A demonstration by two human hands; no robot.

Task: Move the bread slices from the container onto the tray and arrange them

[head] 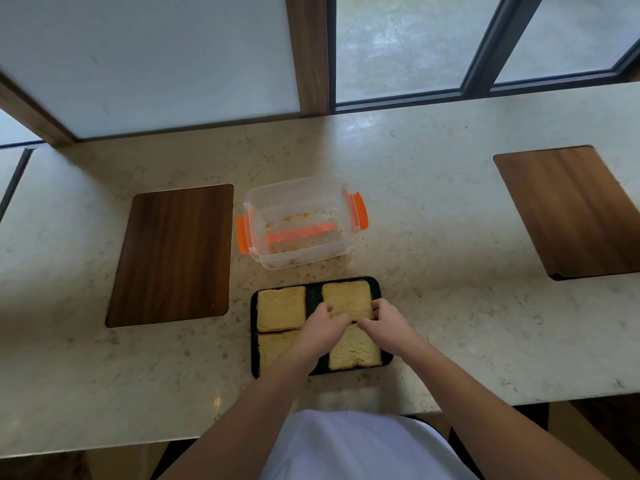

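A black tray (313, 289) lies on the counter in front of me with several yellow bread slices in a grid. The far-left slice (281, 308) and near-right slice (353, 349) lie flat; the near-left slice (272, 348) is partly hidden by my forearm. My left hand (323, 323) and my right hand (384, 318) both pinch the near edge of the far-right slice (348, 297). The clear container (298, 223) with orange clips stands just behind the tray, holding only crumbs.
A dark wooden board (173, 254) is set into the counter left of the container, another wooden board (571, 209) at the far right. Crumbs lie scattered around the tray. Windows run along the counter's far edge.
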